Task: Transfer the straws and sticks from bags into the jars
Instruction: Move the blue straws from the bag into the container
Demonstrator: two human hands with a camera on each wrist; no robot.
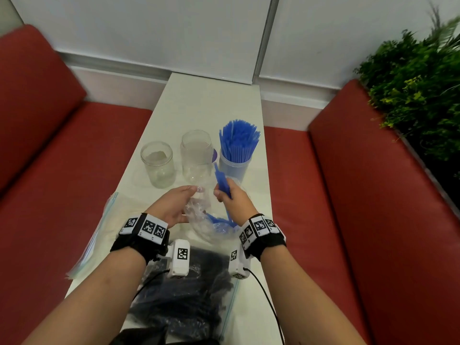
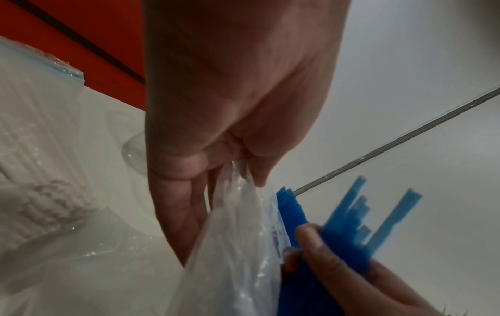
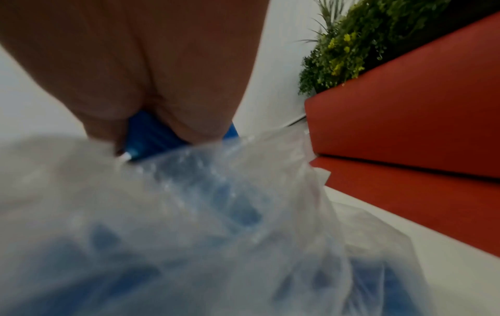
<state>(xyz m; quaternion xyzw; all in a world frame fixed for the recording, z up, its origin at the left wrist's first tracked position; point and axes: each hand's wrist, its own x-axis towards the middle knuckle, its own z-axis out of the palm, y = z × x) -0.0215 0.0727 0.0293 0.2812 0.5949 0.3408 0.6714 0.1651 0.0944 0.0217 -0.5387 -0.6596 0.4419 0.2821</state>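
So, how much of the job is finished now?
Done: the right jar holds blue straws. In hand: the right hand grips a blue straw bunch; the left hand holds the clear plastic bag. Left: two empty clear jars, the dark-stick bag.

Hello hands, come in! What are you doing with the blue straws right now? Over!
Left hand pinches the clear bag open. Right hand grips a bunch of blue straws, partly out. Jar of blue straws just beyond. Nothing in the way.

Narrow white table [image 1: 211, 103] set between two red upholstered benches [image 1: 62, 155], its far end against a white panelled wall [image 1: 149, 28]; green foliage [image 1: 418, 78] behind the right bench.
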